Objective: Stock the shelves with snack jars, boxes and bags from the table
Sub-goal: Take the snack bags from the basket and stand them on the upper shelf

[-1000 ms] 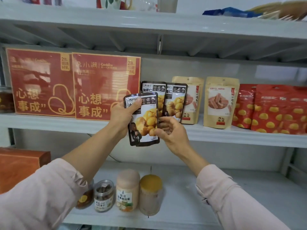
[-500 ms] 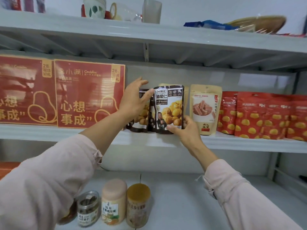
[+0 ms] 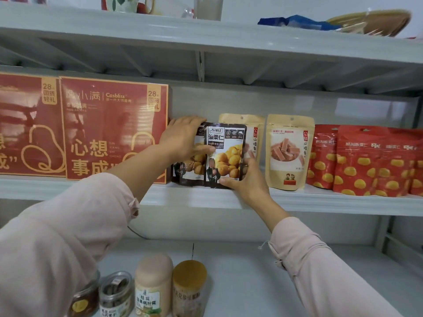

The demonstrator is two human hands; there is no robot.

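Left hand (image 3: pixel 183 138) grips the rear chestnut bag (image 3: pixel 190 169) at its top; right hand (image 3: pixel 246 180) pinches the front chestnut bag (image 3: pixel 226 154) at its lower corner. Both bags stand near the front edge of the middle shelf (image 3: pixel 320 202). Early release risks a forward topple off it.

Left red box (image 3: pixel 27 126): cut by the frame at the middle shelf's (image 3: pixel 320 202) left end.
Rear dark bag (image 3: pixel 190 167): largely behind the front dark bag (image 3: pixel 226 154) and left hand (image 3: pixel 183 138); how many stand behind is unclear.
Right hand (image 3: pixel 248 179): fingers partly behind the front dark bag.
Tan pouch (image 3: pixel 255 133): left part hidden by that bag.
Red bags (image 3: pixel 377 161): overlapping; the last is cut off at the shelf's right end.
Jars (image 3: pixel 153 287): bases out of frame; the leftmost is half behind a sleeve (image 3: pixel 45 248).
Mug (image 3: pixel 123 3), glass (image 3: pixel 208 8): tops cut off.
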